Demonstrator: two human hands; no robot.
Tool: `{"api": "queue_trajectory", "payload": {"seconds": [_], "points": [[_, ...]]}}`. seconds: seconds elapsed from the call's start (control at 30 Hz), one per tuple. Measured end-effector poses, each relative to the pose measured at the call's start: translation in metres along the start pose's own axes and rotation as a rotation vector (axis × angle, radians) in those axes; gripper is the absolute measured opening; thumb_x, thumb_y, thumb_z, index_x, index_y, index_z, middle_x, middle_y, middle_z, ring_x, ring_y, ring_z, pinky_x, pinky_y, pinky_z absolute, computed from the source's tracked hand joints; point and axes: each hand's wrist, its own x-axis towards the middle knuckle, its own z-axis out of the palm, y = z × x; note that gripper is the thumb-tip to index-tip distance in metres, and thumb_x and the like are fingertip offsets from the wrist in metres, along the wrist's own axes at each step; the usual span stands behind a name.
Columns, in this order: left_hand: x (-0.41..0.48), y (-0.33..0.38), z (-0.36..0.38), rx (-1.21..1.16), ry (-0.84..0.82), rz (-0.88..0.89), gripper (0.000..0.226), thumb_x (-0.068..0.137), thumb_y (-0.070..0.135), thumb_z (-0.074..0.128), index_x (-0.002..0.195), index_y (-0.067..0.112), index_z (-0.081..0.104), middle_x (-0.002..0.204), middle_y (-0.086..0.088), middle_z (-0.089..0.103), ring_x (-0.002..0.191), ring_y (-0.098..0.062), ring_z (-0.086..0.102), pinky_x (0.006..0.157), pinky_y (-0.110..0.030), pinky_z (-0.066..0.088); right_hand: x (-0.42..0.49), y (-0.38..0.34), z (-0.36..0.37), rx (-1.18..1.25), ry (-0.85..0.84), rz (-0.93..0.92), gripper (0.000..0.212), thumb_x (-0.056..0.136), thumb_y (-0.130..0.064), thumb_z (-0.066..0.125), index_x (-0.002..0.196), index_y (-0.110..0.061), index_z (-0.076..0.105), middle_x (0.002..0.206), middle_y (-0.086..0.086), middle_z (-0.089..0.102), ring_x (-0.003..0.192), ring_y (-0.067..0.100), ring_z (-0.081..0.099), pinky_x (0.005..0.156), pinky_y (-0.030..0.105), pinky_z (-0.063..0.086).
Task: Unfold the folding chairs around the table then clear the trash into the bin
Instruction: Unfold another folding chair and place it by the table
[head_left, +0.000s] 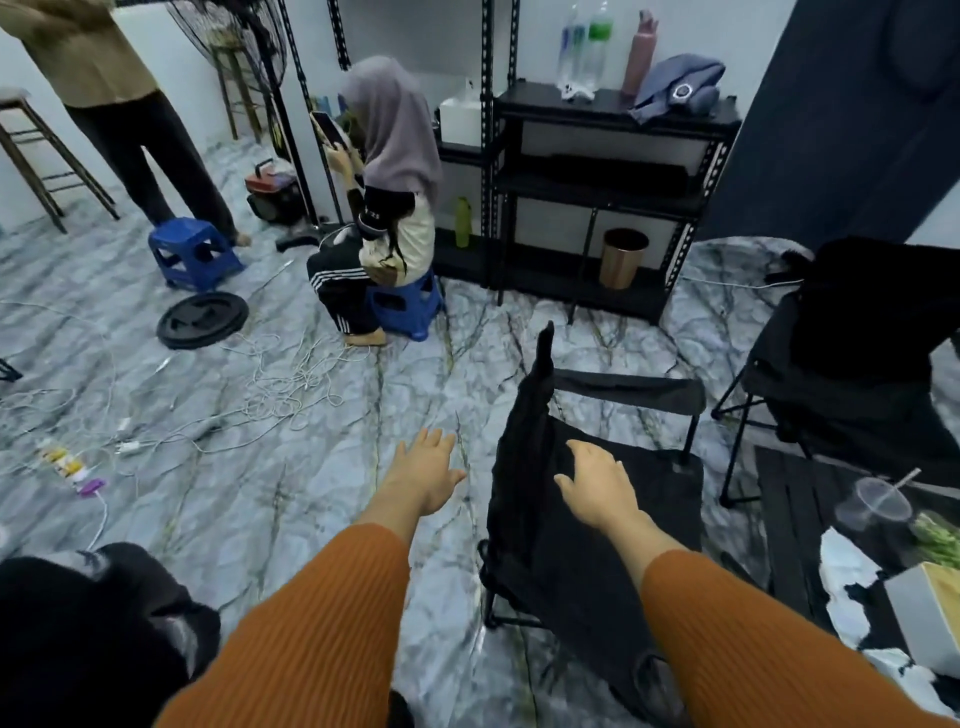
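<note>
In the head view, the left hand (423, 470) hangs over the marbled floor (260, 509), fingers straight and apart, holding nothing. Just right of it, the right hand (597, 483) spreads flat over the seat of a black folding chair (571, 571), gripping nothing; contact is unclear. The table (779, 499) with a plastic cup (880, 505) lies near right. The copper bin (623, 257) stands far, under the shelving (597, 182).

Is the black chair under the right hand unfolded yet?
Unfolded, it seems: the chair has its seat fabric spread out, right hand resting flat on it.
</note>
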Motion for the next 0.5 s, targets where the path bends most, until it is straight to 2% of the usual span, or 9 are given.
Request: {"api": "queue_trajectory", "payload": {"seconds": [0.3, 0.5], "points": [[0.134, -0.042, -0.083, 0.131, -0.02, 0.276, 0.064, 0.1, 0.045, 0.035, 0.153, 0.016, 0.014, 0.162, -0.005, 0.008, 0.15, -0.024, 0.003, 0.121, -0.047, 0.006, 0.084, -0.057, -0.002, 0.132, 0.159, 0.281, 0.055, 0.094, -0.033, 0.052, 0.142, -0.013, 0.034, 0.144, 0.01, 0.044, 0.136, 0.028, 0.037, 0.112, 0.048, 0.031], [0.21, -0.02, -0.115, 0.184, -0.069, 0.508, 0.06, 0.102, 0.043, 0.031, 0.153, 0.017, 0.012, 0.163, -0.005, 0.005, 0.151, -0.024, -0.001, 0.122, -0.047, 0.004, 0.113, -0.067, -0.005, 0.205, 0.277, 0.474, 0.052, 0.094, -0.033, 0.054, 0.14, -0.014, 0.039, 0.141, 0.008, 0.048, 0.134, 0.027, 0.04, 0.11, 0.048, 0.036]]}}
